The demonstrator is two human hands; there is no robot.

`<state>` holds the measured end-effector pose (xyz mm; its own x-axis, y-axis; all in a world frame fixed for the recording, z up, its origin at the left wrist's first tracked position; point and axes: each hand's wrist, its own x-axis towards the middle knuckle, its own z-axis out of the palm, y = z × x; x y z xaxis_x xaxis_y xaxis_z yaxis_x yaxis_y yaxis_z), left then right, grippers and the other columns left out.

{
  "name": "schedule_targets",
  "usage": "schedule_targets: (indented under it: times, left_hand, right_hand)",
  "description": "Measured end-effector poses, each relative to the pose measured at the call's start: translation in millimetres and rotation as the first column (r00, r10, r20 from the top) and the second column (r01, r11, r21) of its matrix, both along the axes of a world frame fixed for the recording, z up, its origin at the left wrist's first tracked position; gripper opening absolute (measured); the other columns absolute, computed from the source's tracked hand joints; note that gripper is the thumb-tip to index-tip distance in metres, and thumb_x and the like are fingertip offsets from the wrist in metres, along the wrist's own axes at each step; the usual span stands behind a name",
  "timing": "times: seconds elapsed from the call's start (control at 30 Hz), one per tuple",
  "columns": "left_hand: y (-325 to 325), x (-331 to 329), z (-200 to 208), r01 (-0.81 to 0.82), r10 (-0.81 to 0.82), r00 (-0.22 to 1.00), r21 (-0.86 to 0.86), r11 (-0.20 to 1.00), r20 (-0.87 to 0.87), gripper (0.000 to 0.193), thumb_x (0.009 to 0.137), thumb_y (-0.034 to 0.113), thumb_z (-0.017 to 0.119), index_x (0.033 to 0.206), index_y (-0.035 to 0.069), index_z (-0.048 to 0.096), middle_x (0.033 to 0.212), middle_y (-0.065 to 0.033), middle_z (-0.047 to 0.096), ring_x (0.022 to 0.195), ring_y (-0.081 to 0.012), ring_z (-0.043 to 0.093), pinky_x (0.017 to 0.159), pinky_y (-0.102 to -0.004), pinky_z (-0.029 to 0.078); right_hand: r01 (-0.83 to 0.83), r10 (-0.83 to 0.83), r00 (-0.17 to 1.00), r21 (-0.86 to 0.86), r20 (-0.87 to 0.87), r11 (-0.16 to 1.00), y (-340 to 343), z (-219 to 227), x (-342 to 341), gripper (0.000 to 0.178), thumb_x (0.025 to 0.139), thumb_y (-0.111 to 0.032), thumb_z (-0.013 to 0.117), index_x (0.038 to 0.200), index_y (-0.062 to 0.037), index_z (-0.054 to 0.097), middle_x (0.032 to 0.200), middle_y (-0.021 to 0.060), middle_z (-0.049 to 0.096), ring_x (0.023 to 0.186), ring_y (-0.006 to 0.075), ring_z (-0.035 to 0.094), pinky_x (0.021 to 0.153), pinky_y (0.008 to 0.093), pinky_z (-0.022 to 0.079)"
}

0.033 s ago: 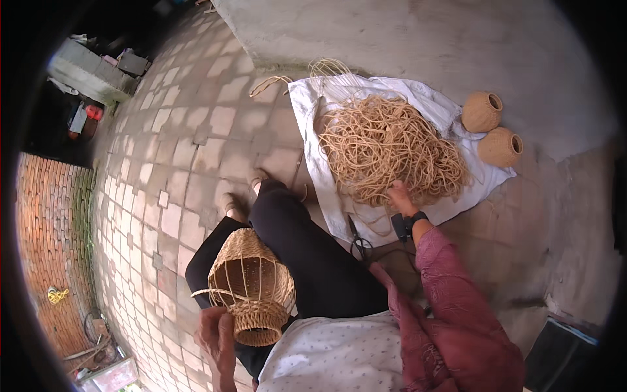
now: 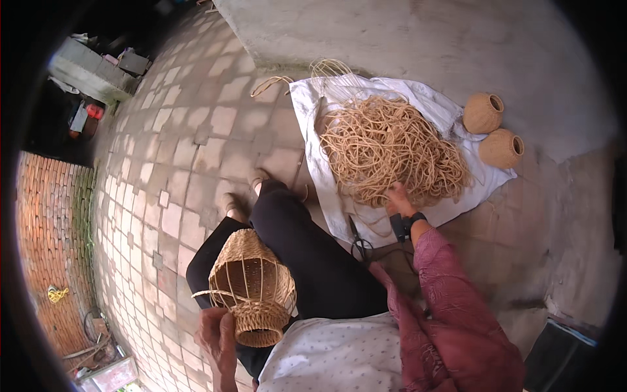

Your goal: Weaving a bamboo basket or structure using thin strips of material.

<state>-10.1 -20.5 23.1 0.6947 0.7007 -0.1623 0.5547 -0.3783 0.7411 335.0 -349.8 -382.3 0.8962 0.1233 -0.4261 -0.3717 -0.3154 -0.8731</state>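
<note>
Across my lap lies a tan woven basket [image 2: 262, 277] with a narrow round neck facing me. One side of its body shows bare upright ribs with no weaving across them. My left hand [image 2: 217, 330] is closed at the left edge of the neck, its fingers curled against the basket; a loose strand [image 2: 208, 294] sticks out just above. To the right, my right hand [image 2: 398, 199] reaches to the near edge of a tangled heap of tan cord [image 2: 392, 147], fingers closed on some of it. Their tips are partly hidden.
A white cloth sheet [image 2: 320, 189] lies under the cord. Black-handled scissors [image 2: 360, 248] rest at its near edge. Two finished round woven pots [image 2: 483, 113] sit at its far right corner. A concrete wall [image 2: 392, 39] stands behind; paving [image 2: 170, 163] stretches left towards a brick wall [image 2: 55, 215].
</note>
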Motion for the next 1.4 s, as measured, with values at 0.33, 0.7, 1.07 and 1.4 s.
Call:
schedule_targets:
  times: [0.33, 0.7, 1.07, 1.4]
  left_hand:
    - [13, 2, -14, 0.067, -0.03, 0.985, -0.218, 0.974, 0.171, 0.015, 0.094, 0.012, 0.06, 0.086, 0.003, 0.051, 0.067, 0.0009, 0.052, 0.059, -0.0046, 0.043, 0.052, -0.0201, 0.033]
    - [8, -7, 4, 0.091, -0.074, 0.987, -0.11, 0.99, 0.145, 0.005, 0.092, 0.006, 0.059, 0.092, 0.001, 0.058, 0.073, -0.0003, 0.057, 0.064, -0.0052, 0.049, 0.056, -0.0224, 0.041]
    - [-19, 32, 73, 0.582, -0.091, 0.711, -0.511, 0.633, 0.697, 0.033, 0.098, 0.028, 0.054, 0.118, 0.001, 0.053, 0.092, -0.0094, 0.064, 0.081, -0.0165, 0.065, 0.069, -0.0275, 0.054]
    - [180, -121, 51, -0.149, 0.472, 0.601, -0.49, 0.859, 0.645, 0.018, 0.099, 0.026, 0.052, 0.099, 0.01, 0.059, 0.065, 0.0078, 0.045, 0.051, -0.001, 0.038, 0.042, -0.0148, 0.032]
  right_hand:
    - [-0.454, 0.419, 0.89, -0.282, -0.177, 0.845, 35, 87, 11, 0.025, 0.081, -0.024, 0.063, 0.073, 0.0, 0.064, 0.06, 0.0094, 0.062, 0.05, 0.0196, 0.06, 0.045, 0.0315, 0.048]
    - [0.292, 0.403, -0.293, -0.321, 0.867, 0.901, 87, 451, -4, 0.02, 0.097, -0.023, 0.053, 0.093, -0.0078, 0.065, 0.069, 0.0052, 0.056, 0.057, 0.0153, 0.052, 0.054, 0.0311, 0.043]
    - [-0.795, 0.119, -0.124, -0.17, 0.985, 0.582, 221, 482, -137, 0.031, 0.094, -0.032, 0.062, 0.107, -0.0045, 0.064, 0.08, 0.0017, 0.062, 0.063, 0.0038, 0.054, 0.046, 0.0217, 0.042]
    - [-0.99, 0.971, 0.076, -0.096, 0.227, 0.1, 164, 405, -61, 0.028, 0.087, -0.028, 0.066, 0.098, -0.0027, 0.069, 0.078, 0.0009, 0.06, 0.072, 0.0111, 0.056, 0.064, 0.0262, 0.044]
